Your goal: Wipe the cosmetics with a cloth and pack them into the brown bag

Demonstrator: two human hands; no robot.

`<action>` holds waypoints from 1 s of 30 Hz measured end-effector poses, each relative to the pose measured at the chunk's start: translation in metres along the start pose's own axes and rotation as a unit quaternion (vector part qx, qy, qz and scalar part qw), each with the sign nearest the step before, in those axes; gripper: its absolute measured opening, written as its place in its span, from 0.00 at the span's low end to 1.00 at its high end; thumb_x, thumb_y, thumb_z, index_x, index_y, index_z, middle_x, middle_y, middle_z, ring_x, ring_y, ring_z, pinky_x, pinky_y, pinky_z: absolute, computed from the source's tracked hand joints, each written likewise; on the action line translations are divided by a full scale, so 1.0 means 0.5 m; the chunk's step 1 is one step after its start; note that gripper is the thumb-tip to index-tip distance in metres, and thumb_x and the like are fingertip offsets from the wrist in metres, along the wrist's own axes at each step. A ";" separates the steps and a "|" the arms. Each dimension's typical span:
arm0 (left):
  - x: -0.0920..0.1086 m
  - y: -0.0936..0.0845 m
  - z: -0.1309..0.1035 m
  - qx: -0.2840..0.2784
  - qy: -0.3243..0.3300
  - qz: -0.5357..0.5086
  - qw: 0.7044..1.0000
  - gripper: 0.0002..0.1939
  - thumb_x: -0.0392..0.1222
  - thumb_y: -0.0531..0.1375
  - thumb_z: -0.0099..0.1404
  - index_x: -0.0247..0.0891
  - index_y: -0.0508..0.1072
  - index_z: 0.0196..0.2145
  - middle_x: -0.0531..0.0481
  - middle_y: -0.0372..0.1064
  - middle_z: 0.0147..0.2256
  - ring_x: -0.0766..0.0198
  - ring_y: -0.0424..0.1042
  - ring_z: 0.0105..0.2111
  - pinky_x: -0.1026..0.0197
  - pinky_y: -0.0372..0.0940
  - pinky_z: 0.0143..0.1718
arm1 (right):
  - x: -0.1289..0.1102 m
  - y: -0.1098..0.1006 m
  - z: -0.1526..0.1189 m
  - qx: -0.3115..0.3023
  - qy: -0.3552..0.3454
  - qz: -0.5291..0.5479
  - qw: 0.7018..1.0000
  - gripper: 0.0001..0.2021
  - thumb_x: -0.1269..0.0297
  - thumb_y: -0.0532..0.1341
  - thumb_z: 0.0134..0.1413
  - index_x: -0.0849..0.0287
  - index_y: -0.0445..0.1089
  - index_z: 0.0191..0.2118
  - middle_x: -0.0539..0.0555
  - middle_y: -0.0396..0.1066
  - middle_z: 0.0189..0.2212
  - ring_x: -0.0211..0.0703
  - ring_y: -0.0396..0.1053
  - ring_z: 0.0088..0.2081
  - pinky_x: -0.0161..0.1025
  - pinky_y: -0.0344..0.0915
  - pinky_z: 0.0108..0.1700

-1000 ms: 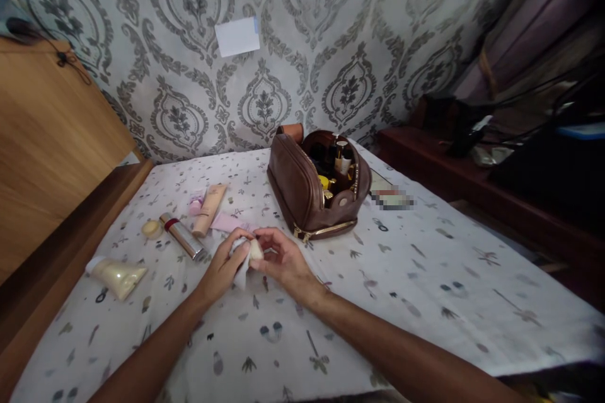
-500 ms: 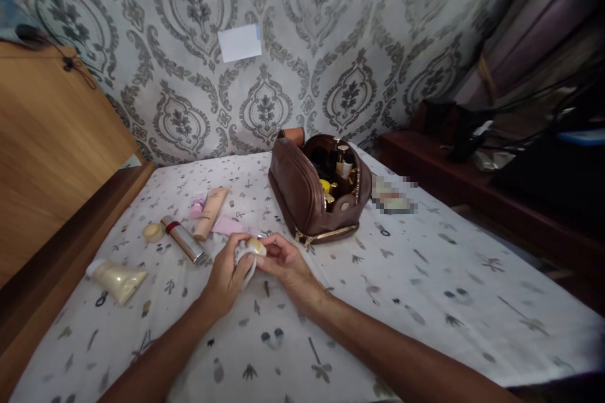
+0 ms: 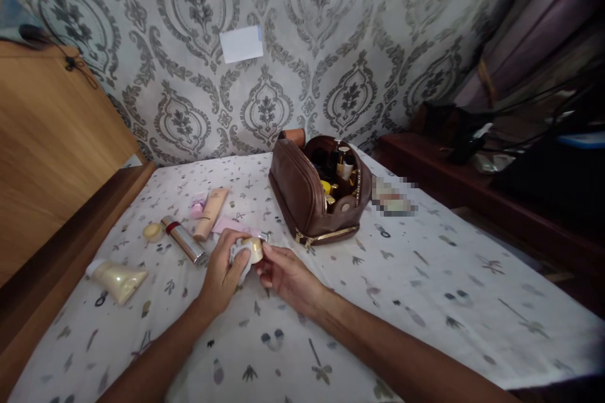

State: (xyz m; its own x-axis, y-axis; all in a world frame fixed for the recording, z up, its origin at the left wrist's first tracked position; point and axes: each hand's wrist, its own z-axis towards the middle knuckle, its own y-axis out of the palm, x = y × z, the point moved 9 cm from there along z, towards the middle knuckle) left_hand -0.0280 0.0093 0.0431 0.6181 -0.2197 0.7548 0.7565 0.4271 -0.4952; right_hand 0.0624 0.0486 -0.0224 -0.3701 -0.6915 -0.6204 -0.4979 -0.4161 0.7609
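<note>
My left hand (image 3: 225, 272) is closed around a white cloth (image 3: 242, 269) and a small cream-and-gold cosmetic jar (image 3: 256, 250). The cloth wraps the jar's left side. The fingertips of my right hand (image 3: 290, 274) pinch at the jar's right end, its other fingers curled below. Just beyond my hands lies a pink tube (image 3: 231, 225), partly covered by the left one. To the left are a peach tube (image 3: 211, 213), a silver bottle with a red band (image 3: 183, 239) and a small round gold-lidded jar (image 3: 152, 232).
An unzipped brown leather cosmetic bag (image 3: 302, 195) holds several bottles behind my right hand. A cream-coloured tube (image 3: 118, 280) lies at the far left, and a small purple-pink item (image 3: 197, 206) by the peach tube. A wooden panel (image 3: 57, 157) bounds the left; patterned wall behind.
The jar has turned in my hands, so more of its side shows. My right fingers have shifted to its right end and lower. The things on the cloth-covered surface have stayed put.
</note>
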 end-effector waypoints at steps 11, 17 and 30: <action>-0.023 -0.007 0.001 0.031 -0.042 -0.072 0.996 0.20 0.51 0.46 0.73 0.38 0.73 0.44 0.45 0.71 0.43 0.57 0.69 0.47 0.56 0.62 0.50 | -0.020 0.000 0.004 -0.003 -0.032 -0.002 0.999 0.17 0.62 0.77 0.36 0.62 0.75 0.33 0.48 0.73 0.31 0.30 0.69 0.30 0.28 0.65 0.33; -0.028 0.007 0.006 -0.004 -0.037 -0.078 0.996 0.19 0.51 0.49 0.72 0.38 0.75 0.42 0.45 0.72 0.41 0.56 0.69 0.45 0.56 0.62 0.48 | -0.012 0.000 0.005 -0.006 -0.048 -0.034 0.998 0.18 0.60 0.77 0.35 0.62 0.77 0.34 0.50 0.74 0.32 0.33 0.69 0.33 0.30 0.66 0.36; -0.083 0.020 -0.018 0.007 -0.085 -0.097 0.992 0.27 0.59 0.47 0.69 0.38 0.75 0.47 0.42 0.74 0.47 0.50 0.71 0.49 0.50 0.67 0.51 | -0.018 0.010 -0.008 -0.024 -0.072 -0.024 0.997 0.24 0.61 0.79 0.29 0.62 0.74 0.35 0.49 0.75 0.30 0.34 0.72 0.30 0.31 0.66 0.32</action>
State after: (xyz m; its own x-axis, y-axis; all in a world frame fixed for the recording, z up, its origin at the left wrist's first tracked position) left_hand -0.0442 0.0146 0.0030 0.4153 -0.1479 0.8976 0.8537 0.4042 -0.3285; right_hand 0.0665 0.0503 -0.0124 -0.4584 -0.5793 -0.6740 -0.4812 -0.4758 0.7363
